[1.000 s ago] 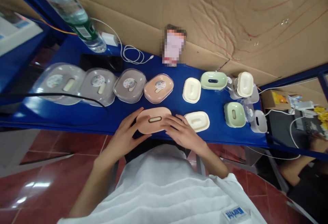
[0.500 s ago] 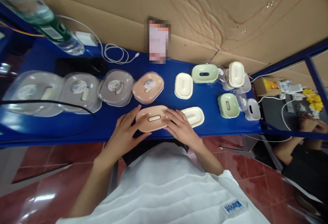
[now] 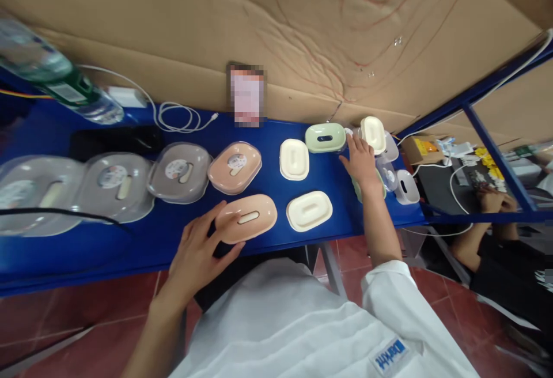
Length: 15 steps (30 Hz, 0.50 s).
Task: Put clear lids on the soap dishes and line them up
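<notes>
Two hands split: left hand (image 3: 196,254) loosely steadies the pink lid (image 3: 246,218) at lower centre; right hand (image 3: 360,162), open-fingered, touches clear pieces (image 3: 387,166) at right.

A long blue metal bench (image 3: 276,136) carries oval plastic soap boxes in grey (image 3: 179,172), peach (image 3: 246,218), cream (image 3: 309,211) and green (image 3: 325,137), a coiled white cable (image 3: 175,117) and a toppled clear bottle (image 3: 56,78).
</notes>
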Tool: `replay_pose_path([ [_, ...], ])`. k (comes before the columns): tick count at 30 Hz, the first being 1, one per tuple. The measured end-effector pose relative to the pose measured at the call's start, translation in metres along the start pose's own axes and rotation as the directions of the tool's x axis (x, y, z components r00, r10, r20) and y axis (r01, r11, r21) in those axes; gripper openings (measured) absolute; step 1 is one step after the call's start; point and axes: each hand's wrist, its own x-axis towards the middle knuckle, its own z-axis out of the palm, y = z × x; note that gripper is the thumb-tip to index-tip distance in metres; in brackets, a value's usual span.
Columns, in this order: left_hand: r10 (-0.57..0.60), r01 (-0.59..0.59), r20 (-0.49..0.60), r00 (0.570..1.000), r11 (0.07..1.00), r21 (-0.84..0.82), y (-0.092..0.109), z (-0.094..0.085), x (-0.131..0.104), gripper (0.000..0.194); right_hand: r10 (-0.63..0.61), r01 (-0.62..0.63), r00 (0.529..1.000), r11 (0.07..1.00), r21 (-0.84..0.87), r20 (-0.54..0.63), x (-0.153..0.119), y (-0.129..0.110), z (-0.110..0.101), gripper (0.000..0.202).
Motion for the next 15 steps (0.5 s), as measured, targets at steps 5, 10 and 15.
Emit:
replay_pose_path([
  [5, -0.002, 0.002, -0.001, 1.000, 1.000, -0.004, 0.000, 0.001, -0.002, 0.054, -0.121, 0.119, 0.992, 0.992, 0.044, 0.043, 0.018, 0.007, 0.015, 0.083],
  [10, -0.034, 0.034, 0.005, 0.999, 0.998, -0.047, -0.001, -0.002, -0.002, 0.047, 0.021, -0.025, 0.999, 0.994, 0.109, 0.034, 0.032, 0.004, 0.022, 0.100],
  [15, -0.118, 0.127, 0.067, 0.991, 0.981, -0.149, -0.002, -0.004, 0.003, 0.057, 0.098, -0.093, 0.995, 0.979, 0.182, -0.020, 0.042, -0.003, 0.019, 0.069],
])
